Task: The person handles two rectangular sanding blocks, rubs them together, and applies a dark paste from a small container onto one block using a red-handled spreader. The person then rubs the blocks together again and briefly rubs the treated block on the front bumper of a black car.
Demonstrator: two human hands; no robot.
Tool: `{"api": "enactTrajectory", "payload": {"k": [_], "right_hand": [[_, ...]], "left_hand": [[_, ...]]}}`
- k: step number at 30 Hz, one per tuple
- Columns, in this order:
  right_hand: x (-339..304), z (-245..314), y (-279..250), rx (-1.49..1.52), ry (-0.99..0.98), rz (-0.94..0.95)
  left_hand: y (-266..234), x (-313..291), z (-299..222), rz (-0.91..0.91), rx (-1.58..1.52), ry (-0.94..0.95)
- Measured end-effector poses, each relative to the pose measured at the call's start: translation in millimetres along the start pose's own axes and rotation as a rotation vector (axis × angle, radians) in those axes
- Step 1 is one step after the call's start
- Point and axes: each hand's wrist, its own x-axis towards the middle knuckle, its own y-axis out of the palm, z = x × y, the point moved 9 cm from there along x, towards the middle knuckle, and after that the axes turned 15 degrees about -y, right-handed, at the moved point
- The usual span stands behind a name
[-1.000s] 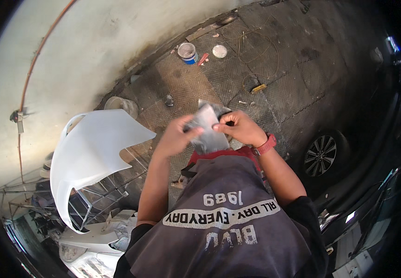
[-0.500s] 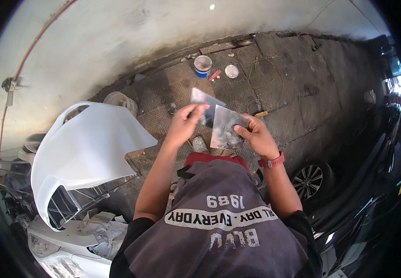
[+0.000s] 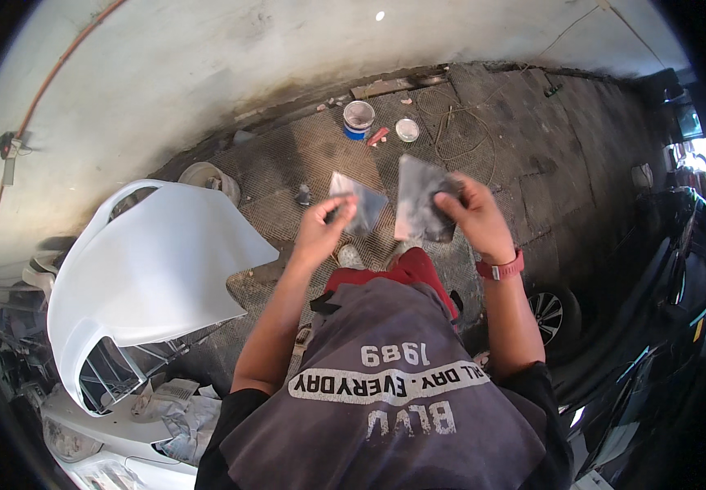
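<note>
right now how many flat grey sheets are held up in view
2: a left sheet pinched in the left grip, and a right sheet held in the right grip. Any stacked behind those would be hidden.

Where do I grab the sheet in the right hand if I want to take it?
Probably by its left edge, coming from the left, with your thumb on the face and fingers behind. The sheet looks flat and thin, so a pinch should suit it. That edge is free, while the right hand grips the right side.
</note>
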Motion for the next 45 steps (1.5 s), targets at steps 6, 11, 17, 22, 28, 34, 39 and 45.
{"api": "enactTrajectory", "payload": {"k": [6,11,17,22,28,34,39,45], "right_hand": [[0,-13,66,-0.047,0.075,0.295],[12,-23,75,-0.151,-0.002,0.401],[29,-19,24,0.042,0.03,0.129],[38,-23,27,0.002,0.014,0.215],[63,22,-61,0.479,-0.305,-0.574],[51,7,-109,0.029,-0.279,-0.595],[41,-49,-55,-0.173,-0.042,-0.121],[49,-54,32,-0.022,0.08,0.169]], "left_hand": [[6,-1,-94,0.12,0.123,0.143],[32,11,-87,0.161,0.288,0.122],[-39,43,-45,-0.058,0.084,-0.08],[3,50,-79,-0.008,-0.03,0.058],[52,42,-48,0.17,0.219,-0.034],[25,34,-47,0.162,-0.135,-0.004],[32,33,-57,0.311,-0.108,-0.045],[26,32,-53,0.317,-0.302,-0.106]]}}
